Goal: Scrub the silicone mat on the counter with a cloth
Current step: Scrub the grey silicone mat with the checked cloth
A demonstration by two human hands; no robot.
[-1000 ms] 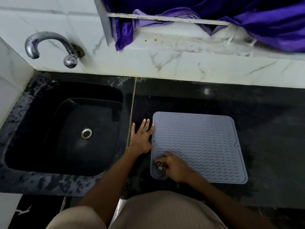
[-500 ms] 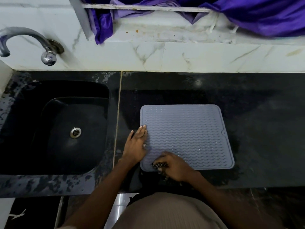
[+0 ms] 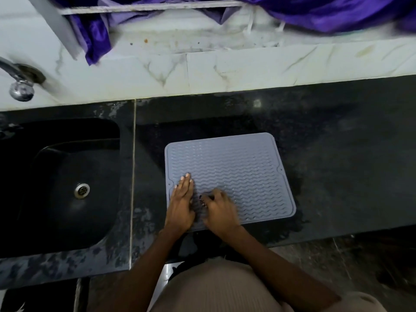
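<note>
The mat [image 3: 234,176] looks floppy, grippy — left hand [image 3: 181,203] flat, pinning its sink-side edge; right hand [image 3: 219,209] clutches a dark cloth [image 3: 202,200].

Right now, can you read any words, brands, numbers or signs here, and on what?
None can be read.
Mat: only a wavy ridge pattern, no lettering.
Tap, sink, counter, wall tiles, purple cloth: no print or labels visible.
Dark scrubbing cloth under the right hand: mostly hidden and blurred.
</note>
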